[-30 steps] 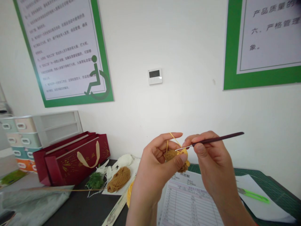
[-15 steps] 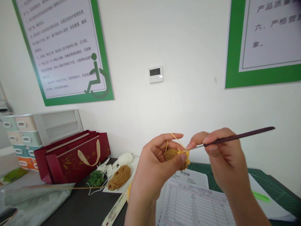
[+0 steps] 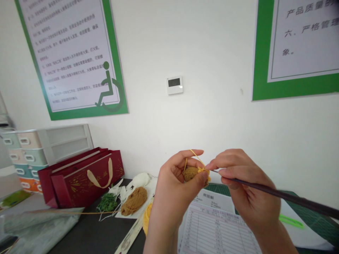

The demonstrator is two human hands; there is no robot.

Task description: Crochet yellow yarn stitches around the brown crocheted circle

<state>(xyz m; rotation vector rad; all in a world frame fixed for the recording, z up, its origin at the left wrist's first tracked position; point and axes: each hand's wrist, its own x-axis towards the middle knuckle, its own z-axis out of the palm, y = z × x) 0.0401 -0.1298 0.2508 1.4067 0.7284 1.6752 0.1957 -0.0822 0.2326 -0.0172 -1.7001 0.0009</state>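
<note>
Crochet piece [image 3: 191, 174], a small rounded lump of tan yarn with a yellow knot on it, is held up in the air over the desk [image 3: 87, 231], not touching it. Behind the desk rises a white wall with two green-framed posters [image 3: 71, 56] of printed text. At the left end of the desk stand a plastic drawer unit [image 3: 26, 151] and a red gift bag [image 3: 79, 178]. At the right end lies a green cutting mat [image 3: 317, 215], with green snips [image 3: 291, 221] on a white sheet. Near the middle of the desk lies a printed paper form [image 3: 217, 229]. Left of that form sit a skein of tan yarn [image 3: 134, 201], a ball of yellow yarn [image 3: 147, 218] and a bunch of green shreds [image 3: 107, 203].

The left hand [image 3: 177, 187] is closed narrowly around the crochet piece, gripping it between thumb and fingers, with a yellow yarn strand [image 3: 192, 154] running up over the index finger. The right hand [image 3: 246, 187] pinches a crochet hook [image 3: 280, 194], whose dark handle runs off to the lower right and whose thin metal end points at the crochet piece.
</note>
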